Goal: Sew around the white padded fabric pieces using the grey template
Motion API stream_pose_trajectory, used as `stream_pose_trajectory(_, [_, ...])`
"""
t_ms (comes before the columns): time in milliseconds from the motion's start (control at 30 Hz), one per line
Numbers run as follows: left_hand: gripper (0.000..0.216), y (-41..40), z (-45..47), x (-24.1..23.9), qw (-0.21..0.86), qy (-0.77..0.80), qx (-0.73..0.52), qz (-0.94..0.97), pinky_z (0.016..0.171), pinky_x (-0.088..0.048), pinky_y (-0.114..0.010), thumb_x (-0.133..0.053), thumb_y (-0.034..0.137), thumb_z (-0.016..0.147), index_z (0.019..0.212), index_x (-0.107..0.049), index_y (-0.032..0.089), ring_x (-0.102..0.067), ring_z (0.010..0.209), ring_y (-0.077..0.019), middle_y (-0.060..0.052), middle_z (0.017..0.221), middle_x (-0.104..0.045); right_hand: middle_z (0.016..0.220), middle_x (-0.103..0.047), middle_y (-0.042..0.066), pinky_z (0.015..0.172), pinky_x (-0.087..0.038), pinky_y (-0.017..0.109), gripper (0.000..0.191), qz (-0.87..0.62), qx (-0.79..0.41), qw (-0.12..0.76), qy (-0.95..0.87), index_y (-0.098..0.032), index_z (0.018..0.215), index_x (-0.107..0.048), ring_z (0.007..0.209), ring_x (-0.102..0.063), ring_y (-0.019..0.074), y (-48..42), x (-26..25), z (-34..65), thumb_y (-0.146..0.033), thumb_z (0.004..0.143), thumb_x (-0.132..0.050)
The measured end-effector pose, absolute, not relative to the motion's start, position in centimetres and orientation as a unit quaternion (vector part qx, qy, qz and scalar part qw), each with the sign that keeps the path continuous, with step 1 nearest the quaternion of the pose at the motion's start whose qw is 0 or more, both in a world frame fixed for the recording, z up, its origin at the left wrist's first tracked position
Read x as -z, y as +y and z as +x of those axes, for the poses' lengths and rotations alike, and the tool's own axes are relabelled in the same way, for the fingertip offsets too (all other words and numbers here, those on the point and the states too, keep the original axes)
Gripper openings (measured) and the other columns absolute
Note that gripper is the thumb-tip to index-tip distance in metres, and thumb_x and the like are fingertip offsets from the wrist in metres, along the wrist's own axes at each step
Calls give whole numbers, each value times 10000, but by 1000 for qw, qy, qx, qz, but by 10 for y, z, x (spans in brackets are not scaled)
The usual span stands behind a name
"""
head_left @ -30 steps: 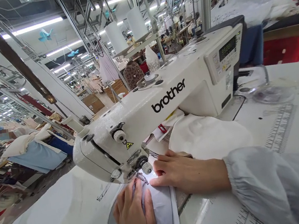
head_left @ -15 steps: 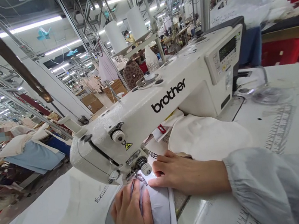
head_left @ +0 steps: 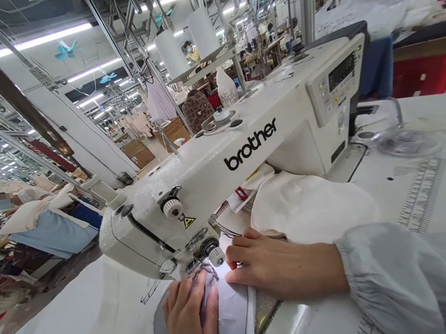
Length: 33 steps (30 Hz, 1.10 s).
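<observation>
A white fabric piece (head_left: 232,315) with a pale lavender tint lies under the needle area of a white sewing machine (head_left: 204,153). My left hand (head_left: 190,321) rests flat on this fabric, fingers stretched toward the presser foot (head_left: 210,269). Just right of the foot, my right hand (head_left: 264,265) has its fingers curled and its thumb close to them at the fabric's edge. The fingertips hide what lies between them. Behind that hand, a cream fabric piece (head_left: 309,204) spreads under the machine arm.
White cloth (head_left: 63,333) covers the table's left side. A printed ruler (head_left: 422,194) and a clear round plastic item (head_left: 407,140) are on the right. Thread cones (head_left: 171,54) stand behind the machine; a dark bar (head_left: 3,89) slants at upper left. Farther back is a person (head_left: 191,53).
My left hand has shifted slightly left and down along the fabric. My right hand's thumb and fingers have drawn closer together. The view has moved a little.
</observation>
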<state>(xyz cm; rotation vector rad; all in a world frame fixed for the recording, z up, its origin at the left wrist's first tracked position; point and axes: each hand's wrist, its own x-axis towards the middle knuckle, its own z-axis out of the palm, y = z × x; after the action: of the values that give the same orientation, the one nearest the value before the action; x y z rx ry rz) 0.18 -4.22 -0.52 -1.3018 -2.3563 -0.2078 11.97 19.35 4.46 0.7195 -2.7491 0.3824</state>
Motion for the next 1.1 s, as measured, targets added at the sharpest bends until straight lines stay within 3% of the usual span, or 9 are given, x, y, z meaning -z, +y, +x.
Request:
stream_pose_trajectory(167, [380,-36,11,7,217,-863,91,-446,962,-440,-429,-408,384,978,1179,-656,177,-579,1117,-273,-92,1180,-692,1106,-629,46,850,-338,340,107,260,-140,138,-945,-173,1013,-638,1016,-517,191,194,-43,118,-118,938,-587])
stream_pose_trajectory(400, [369,-35,10,5,208,-863,100,-450,965,-413,-414,-377,396,990,1161,-640,203,-575,1098,-254,-72,1183,-681,1090,-644,39,854,-330,343,107,264,-138,142,-944,-158,1036,-633,1028,-522,184,193,-37,117,-139,980,-544])
stream_pose_trajectory(900, [352,-49,-21,-6,173,-836,53,-518,925,-524,-332,-479,426,952,1186,-673,249,-676,989,-196,-31,1074,-742,1083,-611,62,855,-354,341,148,247,-114,138,-952,-160,1066,-611,958,-504,183,188,-41,122,-138,1009,-475])
stream_pose_trajectory(1000, [364,-46,-13,-3,173,-858,37,-482,896,-544,-357,-469,455,948,1162,-700,272,-676,1006,-223,-40,1068,-747,1064,-613,53,830,-355,348,132,243,-116,148,-952,-166,1052,-613,936,-499,179,187,-41,122,-159,1006,-489])
stream_pose_trajectory(1100, [391,-42,5,4,186,-894,20,-407,877,-544,-467,-401,402,979,1223,-675,269,-638,1134,-309,-82,1190,-717,999,-614,37,798,-352,347,141,231,-127,146,-953,-170,980,-613,881,-495,167,187,-42,122,-195,1015,-479])
